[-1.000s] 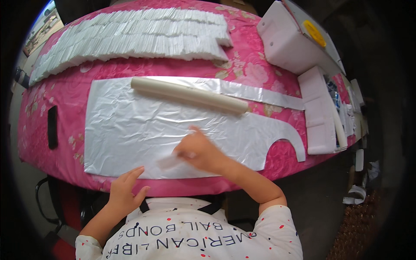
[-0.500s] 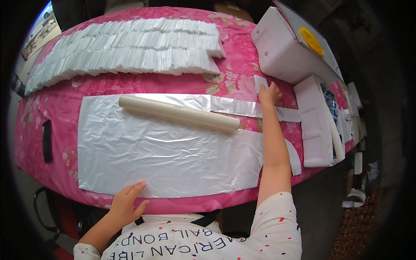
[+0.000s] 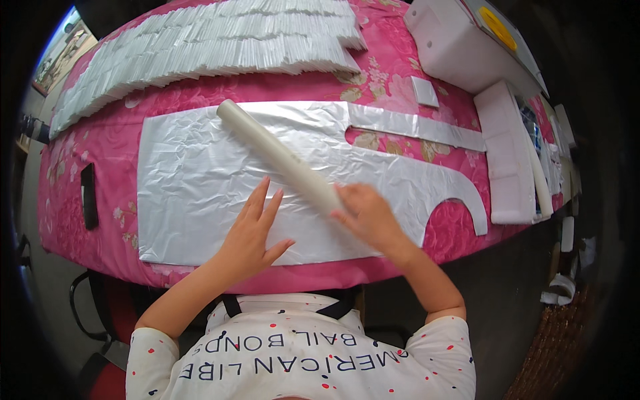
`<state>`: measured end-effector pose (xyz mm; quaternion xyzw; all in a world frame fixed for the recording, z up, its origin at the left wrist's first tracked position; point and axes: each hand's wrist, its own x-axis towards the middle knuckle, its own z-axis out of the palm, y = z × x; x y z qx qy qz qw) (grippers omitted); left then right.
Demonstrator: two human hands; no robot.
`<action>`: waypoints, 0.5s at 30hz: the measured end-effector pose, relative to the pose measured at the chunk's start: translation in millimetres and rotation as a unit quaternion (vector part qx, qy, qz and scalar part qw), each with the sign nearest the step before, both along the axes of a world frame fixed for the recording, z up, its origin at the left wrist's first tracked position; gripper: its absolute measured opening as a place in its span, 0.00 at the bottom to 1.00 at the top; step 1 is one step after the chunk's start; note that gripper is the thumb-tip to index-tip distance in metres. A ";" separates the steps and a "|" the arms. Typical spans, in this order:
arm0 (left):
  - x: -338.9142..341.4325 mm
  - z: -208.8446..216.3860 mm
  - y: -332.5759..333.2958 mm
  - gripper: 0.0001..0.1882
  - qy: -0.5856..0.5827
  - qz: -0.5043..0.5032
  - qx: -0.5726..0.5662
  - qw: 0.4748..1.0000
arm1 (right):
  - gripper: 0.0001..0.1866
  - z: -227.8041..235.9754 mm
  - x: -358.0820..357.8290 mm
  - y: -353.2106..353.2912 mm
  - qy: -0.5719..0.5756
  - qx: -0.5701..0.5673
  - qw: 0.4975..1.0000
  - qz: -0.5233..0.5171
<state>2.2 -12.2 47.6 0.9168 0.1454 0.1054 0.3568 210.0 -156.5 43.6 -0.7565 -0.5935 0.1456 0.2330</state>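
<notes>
Pink floral tablecloth [image 3: 395,50] covers the one table, which fills most of the frame, with a dim floor round it. Across the upper left we see three rows of folded white plastic packets [image 3: 207,53], too tightly packed for us to count one by one. One apron-shaped plastic sheet [image 3: 200,190], glossy and creased, lies flat across the centre of the frame, its strap and curved arm reaching right. Two white foam boxes [image 3: 510,160] stand at the right and upper right. One pale pipe [image 3: 280,157] slants over the sheet. We count two hands: the right hand [image 3: 370,217], slightly blurred, grips the pipe's lower right end, while the left hand [image 3: 250,233] has its fingers spread over the sheet and holds nothing. One black strip [image 3: 89,197] lies at the left, one yellow disc [image 3: 498,28] at the upper right, and one single packet [image 3: 425,91] below the upper box. We judge the rowed packets finished, the single one too; the sheet, unfolded, remains to be done.
</notes>
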 end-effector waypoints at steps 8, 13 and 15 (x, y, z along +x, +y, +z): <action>41.4 -18.7 -28.2 0.37 -0.010 -0.049 0.124 0.991 | 0.22 -44.6 51.1 -73.9 -0.172 0.083 0.982 -0.007; 56.7 -18.1 -44.6 0.36 -0.031 -0.111 0.127 0.985 | 0.19 -43.2 161.6 -159.1 -0.201 0.018 0.932 -0.302; 59.5 -16.4 -49.4 0.36 -0.021 -0.118 0.128 0.985 | 0.18 -45.6 176.6 -183.0 -0.239 0.023 0.902 -0.359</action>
